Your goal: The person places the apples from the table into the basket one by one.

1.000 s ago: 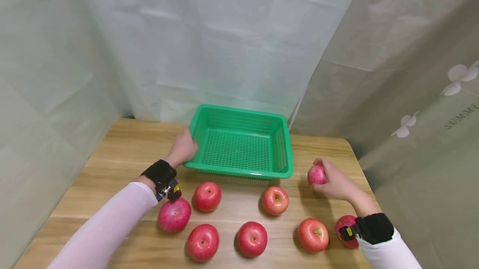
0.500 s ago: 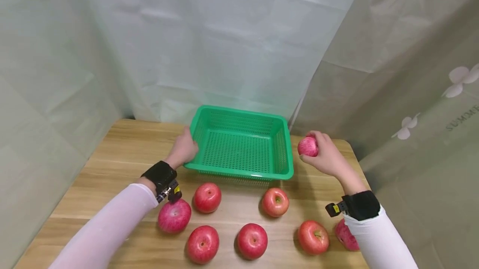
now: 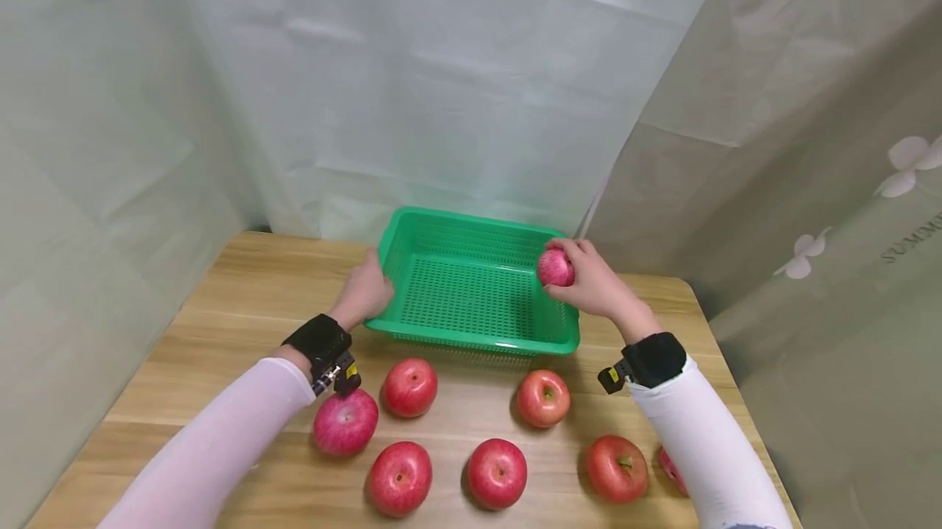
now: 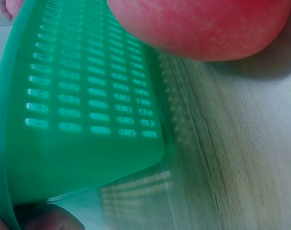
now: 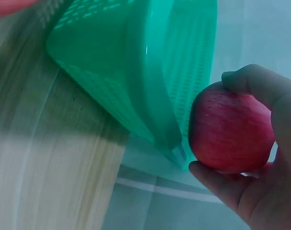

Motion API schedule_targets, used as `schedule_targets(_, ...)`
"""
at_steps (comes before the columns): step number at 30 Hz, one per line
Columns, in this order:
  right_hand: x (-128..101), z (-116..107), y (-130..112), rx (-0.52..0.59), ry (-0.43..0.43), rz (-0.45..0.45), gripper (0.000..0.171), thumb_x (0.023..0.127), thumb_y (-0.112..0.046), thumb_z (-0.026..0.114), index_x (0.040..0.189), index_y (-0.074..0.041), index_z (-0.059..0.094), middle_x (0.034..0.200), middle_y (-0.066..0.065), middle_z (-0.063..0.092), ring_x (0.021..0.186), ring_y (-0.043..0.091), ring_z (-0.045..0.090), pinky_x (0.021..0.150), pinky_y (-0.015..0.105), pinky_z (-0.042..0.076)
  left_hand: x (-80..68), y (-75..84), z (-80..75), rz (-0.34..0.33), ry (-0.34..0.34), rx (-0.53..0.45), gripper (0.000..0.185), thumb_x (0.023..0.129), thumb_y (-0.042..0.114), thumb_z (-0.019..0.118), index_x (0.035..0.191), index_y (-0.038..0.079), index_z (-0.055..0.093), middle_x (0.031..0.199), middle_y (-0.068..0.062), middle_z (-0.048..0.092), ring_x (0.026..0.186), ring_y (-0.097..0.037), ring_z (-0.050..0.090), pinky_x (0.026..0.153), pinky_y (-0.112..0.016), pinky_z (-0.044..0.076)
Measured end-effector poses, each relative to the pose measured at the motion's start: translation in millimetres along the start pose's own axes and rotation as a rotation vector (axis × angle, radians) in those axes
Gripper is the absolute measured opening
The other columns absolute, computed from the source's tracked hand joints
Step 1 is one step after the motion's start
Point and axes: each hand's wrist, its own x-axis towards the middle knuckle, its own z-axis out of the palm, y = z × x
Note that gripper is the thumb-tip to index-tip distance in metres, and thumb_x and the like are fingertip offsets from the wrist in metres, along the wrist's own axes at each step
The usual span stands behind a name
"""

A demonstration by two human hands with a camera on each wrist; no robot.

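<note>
1. Right hand [image 3: 594, 282]: the fingers are parted by the width of a red apple [image 3: 555, 267], gripping it between thumb and fingertips.
2. That apple is above the right end of the green basket [image 3: 464, 296]; whether it touches the basket I cannot tell.
3. Left hand [image 3: 364, 290]: the fingers are curled round the basket's left rim.
4. Nearer the person, seven other apples [image 3: 497, 474] lie on the table [image 3: 250, 300], one partly behind the right sleeve [image 3: 706, 439].

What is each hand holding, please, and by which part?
The right hand holds a red apple by opposite sides; the left hand grips the green basket by its left rim.
</note>
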Motion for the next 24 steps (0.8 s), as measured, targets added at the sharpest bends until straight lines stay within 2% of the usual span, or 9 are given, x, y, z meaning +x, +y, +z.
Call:
schedule_targets(10,25.9,13.2,-0.9,-0.026,-0.053,-0.055,0.073,0.091,-0.025,0.084,0.155,-0.015,0.049,0.146,0.021,0.046,0.123,0.039,0.060,0.100,0.059,0.055,0.0,1.3,2.1,-0.017,-0.008,-0.010,0.067,0.103,0.004,0.043,0.160,-0.014,0.012,0.118,-0.039,0.060,0.084,-0.037,0.064,0.063,-0.041,0.055)
schedule_targets(16,31.1,20.7,2.0,-0.046,-0.093,-0.073,0.073,0.090,-0.024,0.086,0.154,-0.014,0.051,0.153,0.021,0.043,0.127,0.041,0.059,0.103,0.060,0.053,-0.2,1.9,5.4,-0.019,-0.006,-0.023,0.065,0.103,0.003,0.043,0.159,-0.013,0.016,0.117,-0.038,0.060,0.082,-0.036,0.065,0.061,-0.040,0.056)
schedule_targets(24,34.2,27.5,7.3,-0.084,-0.104,-0.095,0.076,0.090,-0.025,0.086,0.156,-0.016,0.050,0.154,0.020,0.045,0.128,0.040,0.058,0.101,0.060,0.054,-2.1,3.0,7.4,-0.006,0.003,-0.038,0.062,0.102,0.001,0.045,0.156,-0.014,0.020,0.115,-0.038,0.060,0.081,-0.036,0.066,0.059,-0.041,0.057)
